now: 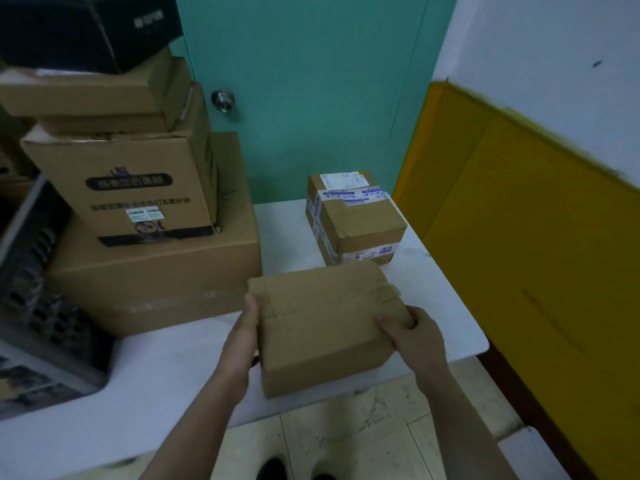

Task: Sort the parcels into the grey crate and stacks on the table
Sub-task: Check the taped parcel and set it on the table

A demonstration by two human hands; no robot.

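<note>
A white counter (173, 368) runs up to a teal door (311, 81) with a round knob (223, 99), and a yellow panel (519, 237) lines the wall at three o'clock. You have the plain brown parcel (322, 327) at the centre of the view, its near end out past the counter's front edge. Whether its far end rests on the counter I cannot tell. Your left hand (244, 327) clasps its left side. Your right hand (412, 332) grasps the near right corner, fingers curled over the top face.

I judge three places open to it:
- the grey crate (38, 289) at nine o'clock, partly cut off by the frame
- the tall stack (138, 202) of cartons at ten o'clock, capped by a black box (86, 26)
- the low stack (353, 220) of two taped, labelled parcels at one o'clock, just beyond the parcel

By size the low stack looks the likeliest match. The tall one's upper cartons sit askew, so adding there risks a slide.

To do it well, move your right hand from the corner to the middle of the right side so the grip is even. Lift clear before travelling, so you don't nudge the low stack. Set the parcel down square, edges aligned, and let go only once it sits flat.
</note>
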